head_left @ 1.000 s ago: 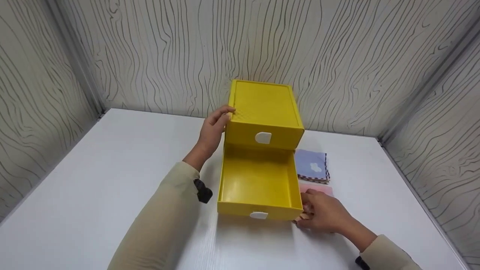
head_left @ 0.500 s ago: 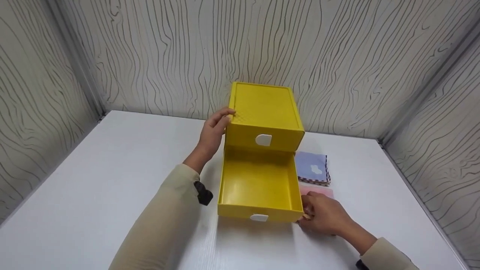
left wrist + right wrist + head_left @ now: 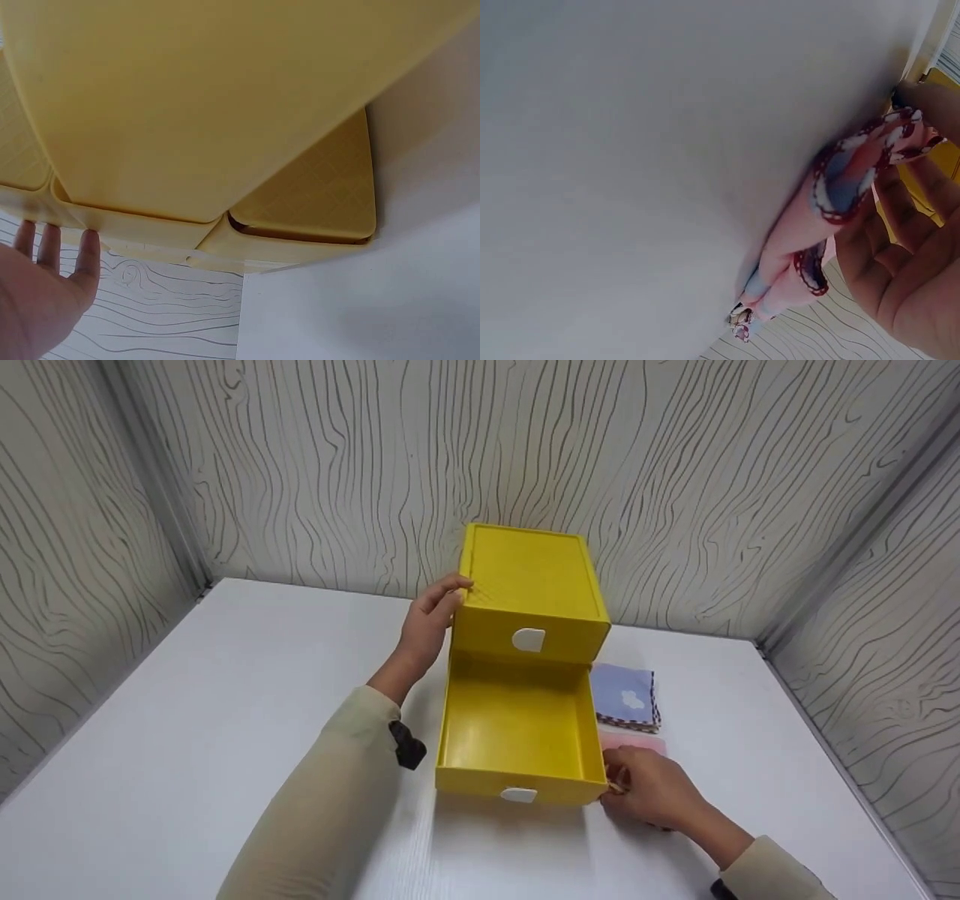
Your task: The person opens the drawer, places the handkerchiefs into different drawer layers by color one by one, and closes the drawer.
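A yellow two-drawer box [image 3: 529, 574] stands on the table, its lower drawer [image 3: 517, 724] pulled out with nothing inside. My left hand [image 3: 426, 622] rests against the box's left side, fingertips on the top edge. In the left wrist view the left fingers [image 3: 88, 259] lie fairly straight against the yellow side. Beside the drawer's front right corner, my right hand [image 3: 649, 784] pinches the near edge of a folded pink handkerchief [image 3: 791, 240] with a dark red and white border. Much of that handkerchief is hidden under the right hand in the head view.
A folded blue handkerchief [image 3: 626, 695] with a white cloud shape and checked border lies right of the box, behind the pink one. The white table [image 3: 300, 645] ends at wood-grain patterned walls [image 3: 337, 472] at the back and both sides.
My right thumb and fingers have drawn closer together on the pink handkerchief's edge near the drawer corner. The left hand and the box stay as they were.
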`<state>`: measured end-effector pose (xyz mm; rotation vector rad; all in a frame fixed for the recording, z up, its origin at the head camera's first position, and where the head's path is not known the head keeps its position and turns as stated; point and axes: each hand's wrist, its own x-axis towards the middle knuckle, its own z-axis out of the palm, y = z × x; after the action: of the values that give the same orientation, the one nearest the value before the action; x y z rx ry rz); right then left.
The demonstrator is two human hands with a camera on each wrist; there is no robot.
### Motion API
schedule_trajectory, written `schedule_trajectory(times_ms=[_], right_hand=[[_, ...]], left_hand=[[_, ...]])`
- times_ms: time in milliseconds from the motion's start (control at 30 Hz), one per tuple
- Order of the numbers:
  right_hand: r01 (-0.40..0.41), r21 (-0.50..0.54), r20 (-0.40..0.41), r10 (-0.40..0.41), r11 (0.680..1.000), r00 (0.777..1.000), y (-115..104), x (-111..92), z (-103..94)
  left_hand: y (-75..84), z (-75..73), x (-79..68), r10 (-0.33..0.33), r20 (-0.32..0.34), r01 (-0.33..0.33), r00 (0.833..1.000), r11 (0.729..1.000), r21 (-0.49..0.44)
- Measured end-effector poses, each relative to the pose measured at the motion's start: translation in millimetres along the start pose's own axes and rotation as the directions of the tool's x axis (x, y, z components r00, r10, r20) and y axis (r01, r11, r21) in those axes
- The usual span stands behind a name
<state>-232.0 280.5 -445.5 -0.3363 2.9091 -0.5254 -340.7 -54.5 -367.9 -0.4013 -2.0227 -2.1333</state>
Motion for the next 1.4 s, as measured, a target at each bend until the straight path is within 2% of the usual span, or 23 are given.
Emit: schedule_trajectory(times_ms=[200,467,633,833,967,1133,1400], right_hand=[[0.001,0.008,-0.009,-0.001,1.0,1.0,0,1,-0.2],[-0.041,0.021,-0.046,0.042,0.999,0.998,0,-1,-3.5],[-0.002,-0.025,-0.125,-0.001,1.0,0.992,0,-4,-10.4],[0.027,-0.018,-0.207,-0.03,0.999,0.978,-1,-6,-23.1],[0.083,-0.035,-0.291,-0.09,0.996,0.952,2,-9,-31.7],[0.161,-0.06,-0.408,-0.172,0.985,0.897,4,-15,-41.3],[0.195,-0.05,-0.496,-0.194,0.979,0.846,1,-25,-56.4]], left_hand=[[0.0,-0.6,-0.3,-0.002,0.006,0.002,1.0,1.0,0.006],[0.9,0.1,0.7,0.008,0.018,-0.008,1.0,1.0,0.019],[2.7,1.0,0.2,-0.005,0.013,0.005,1.0,1.0,0.014],[2.2,0.2,-0.5,-0.014,-0.001,0.014,1.0,1.0,0.01],[2.6,0.6,-0.4,-0.007,0.008,0.006,1.0,1.0,0.005],[1.3,0.3,0.2,-0.003,0.01,0.003,1.0,1.0,0.0],[1.7,0.2,0.0,-0.006,0.006,0.006,1.0,1.0,0.002]])
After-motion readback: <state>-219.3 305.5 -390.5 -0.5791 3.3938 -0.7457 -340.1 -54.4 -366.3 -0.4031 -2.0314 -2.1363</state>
